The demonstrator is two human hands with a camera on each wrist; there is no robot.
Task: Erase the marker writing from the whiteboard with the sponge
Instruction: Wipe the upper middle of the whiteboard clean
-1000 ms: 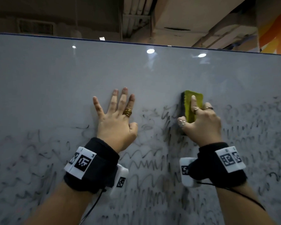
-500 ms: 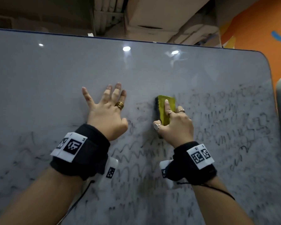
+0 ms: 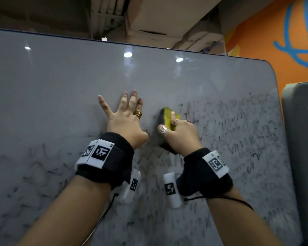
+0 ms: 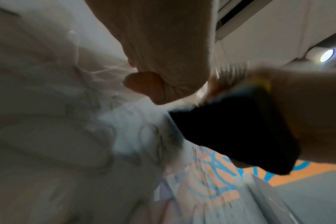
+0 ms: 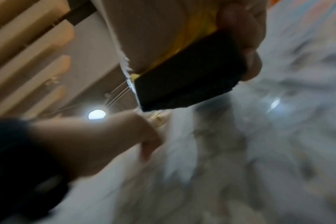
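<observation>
A large whiteboard (image 3: 60, 86) fills the head view; black marker scribbles (image 3: 238, 132) cover its lower half and right side, and the upper part is wiped. My right hand (image 3: 178, 132) grips a yellow sponge (image 3: 167, 116) with a black underside and holds it against the board at mid-height. The right wrist view shows the sponge's black face (image 5: 192, 78) on the board with my thumb on its edge. My left hand (image 3: 124, 118) lies flat on the board with fingers spread, just left of the sponge. In the left wrist view the sponge (image 4: 230, 128) is a dark blur.
The board's rounded right edge (image 3: 281, 121) meets a grey panel (image 3: 302, 139) and an orange wall with blue painting (image 3: 292, 32). Ceiling ducts (image 3: 114, 11) run above the board's top edge. Both wrist views are motion-blurred.
The sponge and my right hand have slid left along the board toward my left hand, and the sponge now sits tilted. The head view has turned right, showing the board's right edge.
</observation>
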